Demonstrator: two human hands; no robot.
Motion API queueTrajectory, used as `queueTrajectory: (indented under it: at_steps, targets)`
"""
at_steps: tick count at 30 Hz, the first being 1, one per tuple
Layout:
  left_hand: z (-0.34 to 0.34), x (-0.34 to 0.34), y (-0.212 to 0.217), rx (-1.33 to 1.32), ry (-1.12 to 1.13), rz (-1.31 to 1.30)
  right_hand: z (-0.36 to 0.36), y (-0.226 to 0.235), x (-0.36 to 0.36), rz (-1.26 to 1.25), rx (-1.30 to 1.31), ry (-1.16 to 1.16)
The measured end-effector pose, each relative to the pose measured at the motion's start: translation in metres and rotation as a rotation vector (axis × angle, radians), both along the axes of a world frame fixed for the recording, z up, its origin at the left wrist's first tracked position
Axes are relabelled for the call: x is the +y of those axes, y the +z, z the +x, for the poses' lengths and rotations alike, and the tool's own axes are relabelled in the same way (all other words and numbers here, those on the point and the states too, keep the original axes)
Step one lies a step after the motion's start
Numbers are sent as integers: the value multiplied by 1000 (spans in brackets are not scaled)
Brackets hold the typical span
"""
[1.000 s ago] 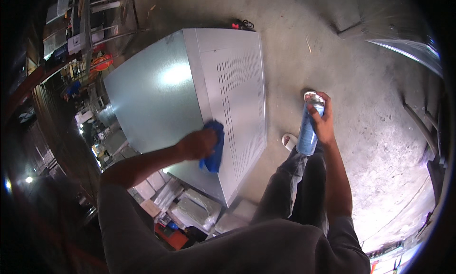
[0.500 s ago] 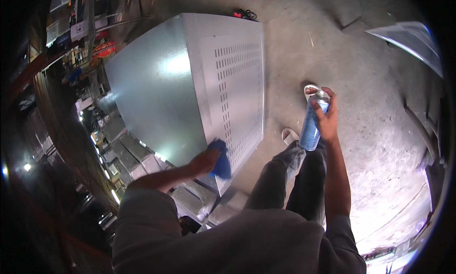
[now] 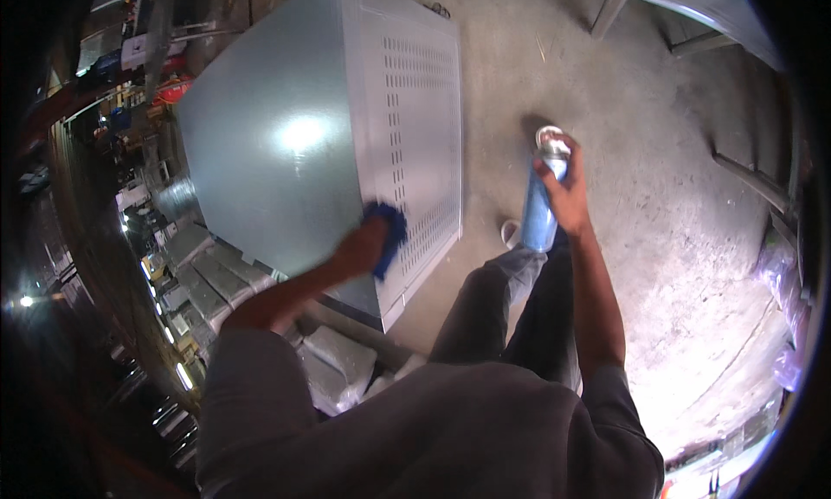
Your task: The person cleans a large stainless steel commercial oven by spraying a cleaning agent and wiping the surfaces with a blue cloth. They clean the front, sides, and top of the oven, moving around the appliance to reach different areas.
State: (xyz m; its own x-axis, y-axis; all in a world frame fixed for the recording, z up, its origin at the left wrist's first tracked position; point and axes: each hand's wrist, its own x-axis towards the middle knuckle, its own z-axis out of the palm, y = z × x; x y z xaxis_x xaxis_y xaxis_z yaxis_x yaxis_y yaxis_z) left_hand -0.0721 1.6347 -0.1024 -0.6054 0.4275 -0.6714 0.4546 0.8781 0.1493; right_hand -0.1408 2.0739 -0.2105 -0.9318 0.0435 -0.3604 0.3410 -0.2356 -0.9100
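A large grey metal cabinet (image 3: 260, 144) stands at my left, its side panel (image 3: 428, 144) pierced with rows of vent slots. My left hand (image 3: 362, 244) is closed on a blue cloth (image 3: 391, 238), which lies against that slotted panel close to the cabinet's edge. Out to the right, my right hand (image 3: 567, 187) grips a blue aerosol can (image 3: 538, 209) around its upper part, silver top uppermost. The can is held in the air above my legs, apart from the cabinet.
Concrete floor (image 3: 658, 196) spreads to the right. A metal-legged table (image 3: 692, 10) stands at the far right. Wrapped grey packages (image 3: 333, 360) lie by the cabinet's near end, and cluttered shelving (image 3: 156, 57) runs along the left. A black cable (image 3: 441, 10) lies behind the cabinet.
The cloth in my left hand has moved up along the slotted panel, away from its near corner. The view has shifted, and the can remains in my right hand.
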Motion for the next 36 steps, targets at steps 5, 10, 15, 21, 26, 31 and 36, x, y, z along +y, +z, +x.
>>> queueTrajectory:
  at_steps: [5, 10, 15, 21, 26, 31, 36]
  targets:
    - [163, -17, 7, 192, 83, 200, 84, 40, 14, -49, -119, -70]
    - [237, -16, 5, 354, 220, 177, 161, 96, 27, 235, -33, -13]
    - [294, -8, -5, 407, 696, 36, 180, 200, 24, 385, 25, -11]
    - [293, 6, -23, 332, 981, -7, 134, 305, -2, 300, 377, 121]
    - [262, -7, -32, 204, 939, -42, 113, 348, -3, 512, 572, 341]
    - [254, 4, -36, 537, 1021, -77, 117, 408, 16, 528, 732, 208]
    - [246, 15, -57, 511, 1581, 360, 98, 446, -1, 621, 598, 329]
